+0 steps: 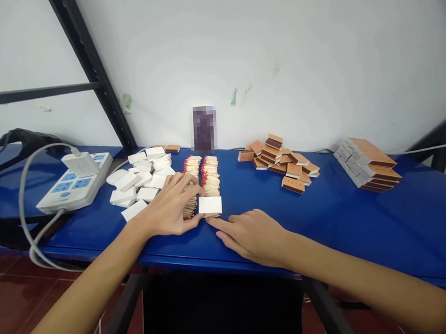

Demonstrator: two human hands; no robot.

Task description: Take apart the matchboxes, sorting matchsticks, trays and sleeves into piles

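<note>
Two rows of red-tipped matchsticks (210, 175) lie in the middle of the blue table (339, 216). My left hand (171, 206) rests on the near end of the left row, its fingers curled over the sticks. A white inner tray (210, 205) sits at the near end of the right row, between thumb and fingers of that hand. Just right of the tray my right hand (250, 232) lies flat on the table, fingers stretched toward it and holding nothing.
A heap of white inner trays (142, 178) lies to the left. Orange matchbox sleeves (282, 162) are piled to the right, and a stacked block of boxes (367, 165) lies further right. A white power strip (76, 181) with cable sits at far left.
</note>
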